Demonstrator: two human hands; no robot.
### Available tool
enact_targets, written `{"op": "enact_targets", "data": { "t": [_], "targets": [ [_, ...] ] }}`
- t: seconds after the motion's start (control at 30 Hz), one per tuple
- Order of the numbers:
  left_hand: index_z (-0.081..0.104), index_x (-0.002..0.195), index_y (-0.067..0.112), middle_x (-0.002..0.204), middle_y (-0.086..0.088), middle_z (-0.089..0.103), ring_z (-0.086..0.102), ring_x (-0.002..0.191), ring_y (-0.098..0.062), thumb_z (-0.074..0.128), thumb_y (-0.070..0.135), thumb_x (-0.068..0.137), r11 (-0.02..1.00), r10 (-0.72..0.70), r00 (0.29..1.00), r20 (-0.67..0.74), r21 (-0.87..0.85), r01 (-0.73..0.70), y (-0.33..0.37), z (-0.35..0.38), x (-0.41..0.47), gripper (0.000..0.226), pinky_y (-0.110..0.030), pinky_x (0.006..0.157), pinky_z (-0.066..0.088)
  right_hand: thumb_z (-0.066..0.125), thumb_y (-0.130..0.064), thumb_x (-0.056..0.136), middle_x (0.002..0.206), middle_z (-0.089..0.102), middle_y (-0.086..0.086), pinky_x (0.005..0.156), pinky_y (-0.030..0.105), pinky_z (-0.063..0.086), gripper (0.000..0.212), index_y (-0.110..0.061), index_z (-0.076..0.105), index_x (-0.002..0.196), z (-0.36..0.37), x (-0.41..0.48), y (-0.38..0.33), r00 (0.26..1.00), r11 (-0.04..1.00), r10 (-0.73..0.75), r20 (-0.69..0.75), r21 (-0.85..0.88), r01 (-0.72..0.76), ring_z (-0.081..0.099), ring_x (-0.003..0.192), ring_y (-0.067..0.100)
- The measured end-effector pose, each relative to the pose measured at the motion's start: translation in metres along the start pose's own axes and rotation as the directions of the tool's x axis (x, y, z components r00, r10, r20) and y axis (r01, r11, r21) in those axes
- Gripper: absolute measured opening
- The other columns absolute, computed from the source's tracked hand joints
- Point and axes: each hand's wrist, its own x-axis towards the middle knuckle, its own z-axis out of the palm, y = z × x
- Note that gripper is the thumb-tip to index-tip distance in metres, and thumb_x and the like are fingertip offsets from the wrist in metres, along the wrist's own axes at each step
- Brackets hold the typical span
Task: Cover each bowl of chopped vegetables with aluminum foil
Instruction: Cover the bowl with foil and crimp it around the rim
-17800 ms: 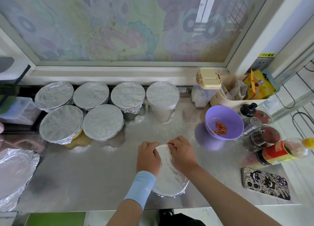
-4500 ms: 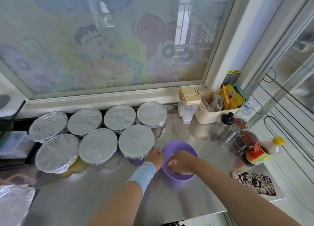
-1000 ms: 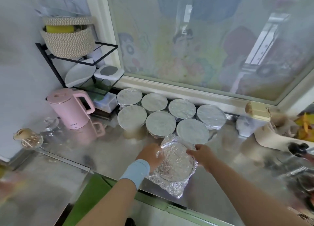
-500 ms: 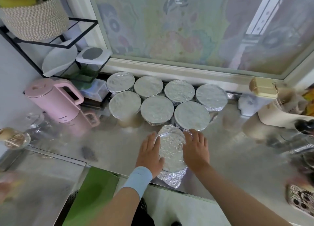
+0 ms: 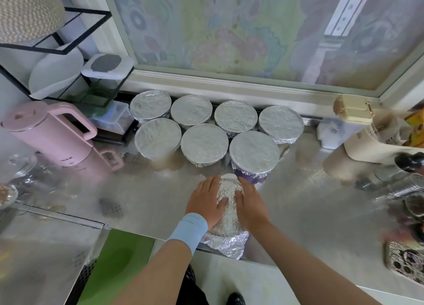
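Both hands are flat on the job here. The left hand (image 5: pixel 206 201) and right hand (image 5: pixel 250 203) lie palm-down on either side of a foil sheet (image 5: pixel 228 196), fingers straight and pressing rather than pinching, with the left thumb resting across the top. That makes sense to me: flat palms smooth the foil down over the rim without tearing it.

The bowl underneath is completely hidden, so I can't tell what's in it. It sits near the front edge of the steel counter (image 5: pixel 309 213), close to the person's body for leverage, I'd guess.

The near end of the foil isn't tucked yet. A crinkled flap (image 5: pixel 229 242) sticks out right at the counter's lip, so that bit probably needs folding under next, or the cover will lift.

Just behind are seven covered bowls (image 5: pixel 203 144), packed in two tight rows against the window sill. They look finished and parked out of the way, so this looks like the last one. The closest of them nearly touches the foil being pressed, so pushing forward could bump it.

A pink kettle (image 5: pixel 49 134) is off to the left, well clear.
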Motion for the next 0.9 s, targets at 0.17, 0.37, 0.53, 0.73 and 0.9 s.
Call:
{"op": "enact_targets", "data": {
  "t": [0.17,0.37,0.53,0.73,0.9],
  "targets": [
    [0.034,0.144,0.026,0.139,0.003,0.044,0.045,0.126,-0.02,0.041,0.041,0.099,0.987,-0.067,0.994,-0.084,-0.149,0.054,0.001,-0.003,0.01,0.048,-0.036,0.101,0.041,0.037,-0.035,0.103,0.104,0.066,-0.007,0.081,0.028,0.044,0.031,-0.034,0.054,0.128,-0.001,0.007,0.0,0.989,0.976,0.149,-0.005,0.159,-0.147,0.06,0.094,0.016],
    [0.044,0.134,0.027,0.129,0.004,0.054,0.054,0.113,-0.02,0.038,0.04,0.099,0.965,-0.145,0.987,-0.062,-0.229,0.127,0.002,-0.006,0.017,0.037,-0.035,0.091,0.044,0.033,-0.033,0.103,0.067,0.053,-0.001,0.064,0.034,0.039,0.035,-0.02,0.049,0.075,-0.004,0.02,0.001,0.971,0.959,0.237,0.021,0.153,-0.237,0.05,0.068,0.022],
    [0.042,0.138,0.02,0.134,0.0,0.051,0.043,0.125,-0.021,0.037,0.038,0.1,0.994,-0.089,0.989,-0.118,-0.075,0.081,0.003,-0.009,0.02,0.042,-0.035,0.107,0.031,0.034,-0.031,0.103,0.076,0.059,-0.001,0.074,0.035,0.048,0.031,-0.02,0.059,0.088,-0.01,0.023,0.0,0.974,0.974,0.214,0.079,0.057,-0.218,0.056,0.077,0.023],
    [0.027,0.149,0.022,0.15,0.004,0.034,0.032,0.136,-0.016,0.034,0.029,0.104,0.98,0.198,0.976,-0.086,0.054,-0.194,0.001,-0.007,0.018,0.046,-0.028,0.112,0.027,0.042,-0.016,0.1,0.134,0.055,0.002,0.102,0.033,0.04,0.039,-0.017,0.052,0.137,-0.001,0.008,-0.008,0.995,0.999,-0.004,-0.102,-0.052,-0.001,0.05,0.122,0.022],
    [0.028,0.145,0.028,0.138,0.007,0.04,0.042,0.123,-0.015,0.035,0.034,0.103,0.988,0.148,0.984,-0.102,0.065,-0.142,0.002,0.0,0.02,0.043,-0.03,0.1,0.039,0.033,-0.034,0.102,0.111,0.067,-0.005,0.081,0.032,0.049,0.035,-0.034,0.053,0.131,0.003,0.013,-0.006,0.991,0.993,0.12,-0.052,0.018,-0.12,0.062,0.094,0.017]
  ]
}}
